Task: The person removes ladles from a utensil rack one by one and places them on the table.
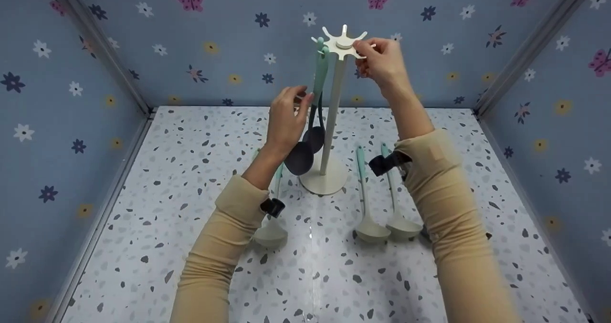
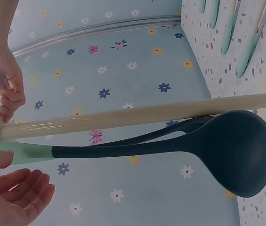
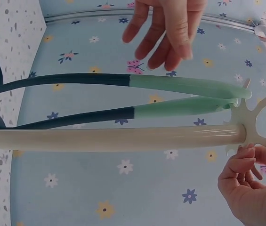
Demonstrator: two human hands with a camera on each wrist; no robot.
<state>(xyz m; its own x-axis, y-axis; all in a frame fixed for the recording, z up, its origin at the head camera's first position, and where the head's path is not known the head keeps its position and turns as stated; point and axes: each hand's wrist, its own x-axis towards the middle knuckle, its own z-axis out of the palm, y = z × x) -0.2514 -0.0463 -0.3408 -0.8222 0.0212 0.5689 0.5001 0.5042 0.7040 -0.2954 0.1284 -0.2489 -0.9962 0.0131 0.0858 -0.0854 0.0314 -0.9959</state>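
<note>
A cream utensil stand (image 1: 335,98) rises from a round base, with a star-shaped hook ring at its top. Two dark ladles with mint-green handles hang from the left side of that ring; the nearer ladle (image 1: 299,159) overlaps the farther ladle (image 1: 314,138). My right hand (image 1: 384,63) pinches an arm of the ring on its right side between thumb and fingers. Beside the green handles is my left hand (image 1: 286,120), its fingers relaxed and slightly bent. In the right wrist view, a gap shows between the left fingertips (image 3: 184,51) and the handle.
On the speckled table (image 1: 334,275) lie a pale ladle (image 1: 271,234) partly behind the left forearm, and two more at right, a pale ladle (image 1: 372,231) and its neighbouring ladle (image 1: 404,226). A dark utensil is mostly hidden under the right sleeve. Flower-patterned walls (image 1: 267,27) enclose the table.
</note>
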